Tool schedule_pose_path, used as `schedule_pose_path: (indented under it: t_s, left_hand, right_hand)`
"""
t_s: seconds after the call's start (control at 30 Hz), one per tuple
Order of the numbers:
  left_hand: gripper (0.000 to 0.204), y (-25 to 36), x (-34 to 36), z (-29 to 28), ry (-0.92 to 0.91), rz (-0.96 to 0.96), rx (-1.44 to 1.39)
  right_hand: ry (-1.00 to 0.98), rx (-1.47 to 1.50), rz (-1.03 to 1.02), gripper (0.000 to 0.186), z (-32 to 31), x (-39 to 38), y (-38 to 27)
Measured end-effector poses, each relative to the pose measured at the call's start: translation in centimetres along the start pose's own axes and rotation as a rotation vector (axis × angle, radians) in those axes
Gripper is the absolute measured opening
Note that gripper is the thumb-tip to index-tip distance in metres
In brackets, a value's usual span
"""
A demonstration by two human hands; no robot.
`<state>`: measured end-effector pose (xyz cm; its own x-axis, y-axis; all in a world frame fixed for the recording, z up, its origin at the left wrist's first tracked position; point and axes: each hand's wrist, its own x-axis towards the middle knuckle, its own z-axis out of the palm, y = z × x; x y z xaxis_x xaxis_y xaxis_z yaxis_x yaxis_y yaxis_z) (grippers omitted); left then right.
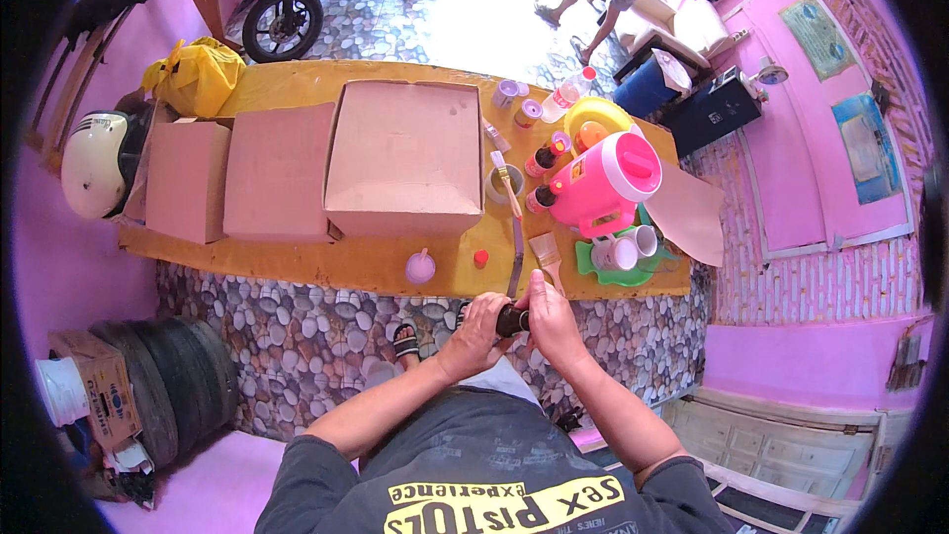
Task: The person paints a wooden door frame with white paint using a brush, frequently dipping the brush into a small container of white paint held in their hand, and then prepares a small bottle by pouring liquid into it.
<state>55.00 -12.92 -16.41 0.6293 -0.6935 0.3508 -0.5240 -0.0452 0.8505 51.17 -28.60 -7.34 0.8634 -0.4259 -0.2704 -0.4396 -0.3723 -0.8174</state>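
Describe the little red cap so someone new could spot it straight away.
Start at the long yellow-brown table and follow its near edge to the stretch just beyond the person's left hand. There, between a round pale purple container and a long dark strip, sits a small cap. It is bright red and much smaller than either neighbour.

Dark bottle (pixel 511 320), 5 o'clock: glossy, smooth. Large box (pixel 403 153), 11 o'clock: matt cardboard. Pink jug (pixel 596 183), 2 o'clock: glossy plastic. Yellow bag (pixel 201 77), 10 o'clock: crinkled plastic.
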Motion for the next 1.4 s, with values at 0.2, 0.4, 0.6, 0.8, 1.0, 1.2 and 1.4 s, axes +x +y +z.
schedule_pose_path:
  t_s: [0.2,0.4,0.6,0.8,1.0,1.2,1.4]
  left_hand:
    - [0.078,-2.8,0.8,1.4,0.012,0.0,-0.043]
    - [0.077,-3.9,2.2,2.1,0.083,0.002,-0.074]
    - [0.085,-4.4,1.8,3.3,0.199,-0.204,0.084]
    - [0.041,-4.7,-1.7,1.7,0.207,-0.428,0.002]
    - [0.018,-5.8,-5.2,-1.9,0.322,-0.503,0.023]
    - [0.048,-8.4,-7.6,-5.0,0.352,-0.731,0.212]
    - [0.085,-11.1,-6.0,-6.4,0.276,-0.625,0.274]
  right_hand:
    - [-0.116,-0.173,-0.12,0.05,-2.0,-0.2,-2.4]
    - [-0.1,-0.389,-0.305,0.038,-2.2,0.9,-1.2]
    - [-0.074,-0.472,-0.358,0.036,-3.0,4.4,-0.7]
    - [-0.087,-0.532,-0.37,0.036,-2.3,10.8,1.6]
    - [-0.062,-0.618,-0.399,0.036,1.0,16.3,3.7]
    - [-0.137,-0.674,-0.26,0.038,2.8,18.2,3.9]
    - [-0.138,-0.667,-0.202,0.047,2.1,18.9,4.3]
